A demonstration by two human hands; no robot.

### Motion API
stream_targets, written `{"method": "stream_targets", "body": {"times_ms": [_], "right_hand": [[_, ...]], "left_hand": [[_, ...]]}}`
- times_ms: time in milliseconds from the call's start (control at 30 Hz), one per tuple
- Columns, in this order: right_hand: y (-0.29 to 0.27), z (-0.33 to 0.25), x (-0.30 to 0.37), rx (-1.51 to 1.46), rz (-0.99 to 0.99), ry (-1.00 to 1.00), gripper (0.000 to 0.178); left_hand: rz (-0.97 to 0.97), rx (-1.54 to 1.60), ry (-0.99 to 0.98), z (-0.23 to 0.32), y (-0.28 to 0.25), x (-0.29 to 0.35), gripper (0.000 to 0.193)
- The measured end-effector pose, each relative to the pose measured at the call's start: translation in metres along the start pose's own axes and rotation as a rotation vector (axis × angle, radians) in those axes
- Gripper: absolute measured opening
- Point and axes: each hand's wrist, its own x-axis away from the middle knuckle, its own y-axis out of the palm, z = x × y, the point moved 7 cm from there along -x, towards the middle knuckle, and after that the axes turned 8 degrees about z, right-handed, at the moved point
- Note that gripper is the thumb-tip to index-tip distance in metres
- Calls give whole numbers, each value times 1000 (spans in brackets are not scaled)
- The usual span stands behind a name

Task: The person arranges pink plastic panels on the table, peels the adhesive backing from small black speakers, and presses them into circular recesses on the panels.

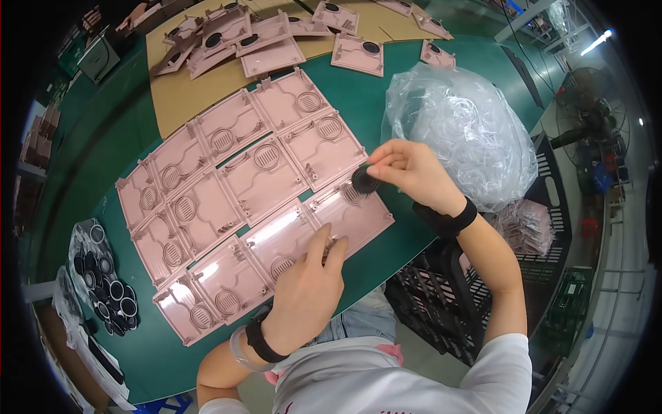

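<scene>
Pink plastic panels [265, 179] with round slotted grilles lie side by side in rows on the green table. My right hand [414, 176] pinches a black round disc [363, 181] between thumb and fingertips. The disc is tilted over the grille of the panel [358, 221] at the right end of the nearest row and partly covers that grille. Whether it touches the panel I cannot tell. My left hand [308, 297] rests with its fingers stretched out on the nearest row, fingertips near the seam between two panels. It holds nothing.
At the left lies a pile of black discs and rings [110, 293] on clear plastic. Pink panels with black discs [272, 41] are stacked on brown cardboard [169, 103] at the back. A bulky clear plastic bag [462, 131] sits right, above black crates [441, 297]. A fan [589, 110] stands beyond.
</scene>
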Motion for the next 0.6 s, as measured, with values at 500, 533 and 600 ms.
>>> {"method": "stream_targets", "body": {"times_ms": [500, 533, 600], "right_hand": [[35, 12, 17, -284, -534, 345, 40], [33, 10, 15, -317, -509, 352, 40], [29, 8, 12, -383, -456, 368, 41]], "left_hand": [[-65, -46, -1, -6, 6, 1, 54], [-65, -45, -2, -6, 7, 1, 54], [-62, -52, 6, -7, 8, 1, 54]]}}
